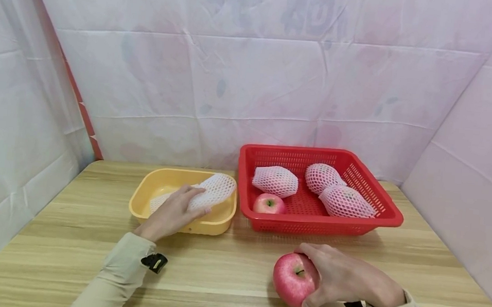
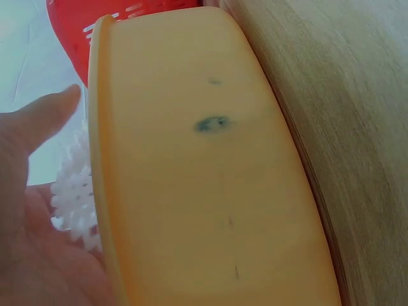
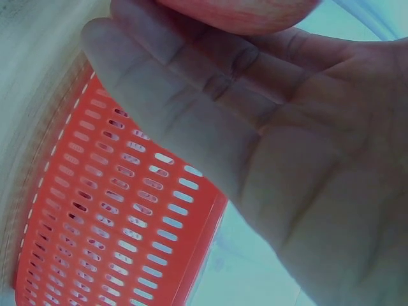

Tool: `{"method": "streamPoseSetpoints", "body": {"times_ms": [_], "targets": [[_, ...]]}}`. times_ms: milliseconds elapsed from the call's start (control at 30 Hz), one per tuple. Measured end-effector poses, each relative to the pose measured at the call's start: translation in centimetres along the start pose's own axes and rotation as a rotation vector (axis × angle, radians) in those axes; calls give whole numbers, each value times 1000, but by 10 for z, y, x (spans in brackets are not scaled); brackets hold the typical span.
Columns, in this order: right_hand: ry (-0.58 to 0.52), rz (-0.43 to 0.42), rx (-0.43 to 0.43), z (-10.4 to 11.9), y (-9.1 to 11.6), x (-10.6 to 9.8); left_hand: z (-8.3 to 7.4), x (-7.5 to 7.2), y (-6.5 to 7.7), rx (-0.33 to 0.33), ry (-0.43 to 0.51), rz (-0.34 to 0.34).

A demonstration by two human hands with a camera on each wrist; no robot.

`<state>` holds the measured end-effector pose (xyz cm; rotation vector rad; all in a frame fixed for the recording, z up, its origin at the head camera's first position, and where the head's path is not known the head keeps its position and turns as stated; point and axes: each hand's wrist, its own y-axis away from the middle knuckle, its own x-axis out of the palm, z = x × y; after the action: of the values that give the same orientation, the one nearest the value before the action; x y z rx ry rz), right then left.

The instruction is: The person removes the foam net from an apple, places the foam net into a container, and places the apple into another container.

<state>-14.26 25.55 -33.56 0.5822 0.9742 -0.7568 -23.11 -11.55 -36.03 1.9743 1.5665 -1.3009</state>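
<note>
My right hand (image 1: 340,279) grips a bare pink-red apple (image 1: 294,279) low over the table in front of the red basket, fingers behind it and thumb at its near side. In the right wrist view only the underside of the apple (image 3: 255,13) shows, at the top, against the fingers (image 3: 185,121). Over the yellow tray (image 1: 136,202), my left hand (image 1: 175,213) lies at a white foam net sleeve (image 1: 216,190), its thumb spread away. The left wrist view has the thumb (image 2: 48,118) apart from the net (image 2: 76,191), partly hidden behind the tray wall.
A red slotted basket (image 1: 323,224) stands right of the tray. It holds several fruits in foam nets (image 1: 276,180) and one bare apple (image 1: 269,204). Another piece of white net (image 1: 158,200) lies in the tray. Pale cloth walls (image 1: 252,86) rise behind the table and at both sides.
</note>
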Motion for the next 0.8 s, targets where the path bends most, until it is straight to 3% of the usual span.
{"method": "streamPoseSetpoints", "body": {"times_ms": [133,367,533,667,800], "targets": [[4,-8,-15,-1,0,0,1,0,2,-14,-30,28],[16,-21,-5,1,0,-1,0,-1,4,-35,-117,9],[29,-40,-27,2,0,-1,2,2,2,-4,-123,-120],[34,-27,-18,1,-1,-2,0,2,0,73,-102,-248],[40,-21,-34,1,-3,-3,-3,3,0,145,-92,-304]]}}
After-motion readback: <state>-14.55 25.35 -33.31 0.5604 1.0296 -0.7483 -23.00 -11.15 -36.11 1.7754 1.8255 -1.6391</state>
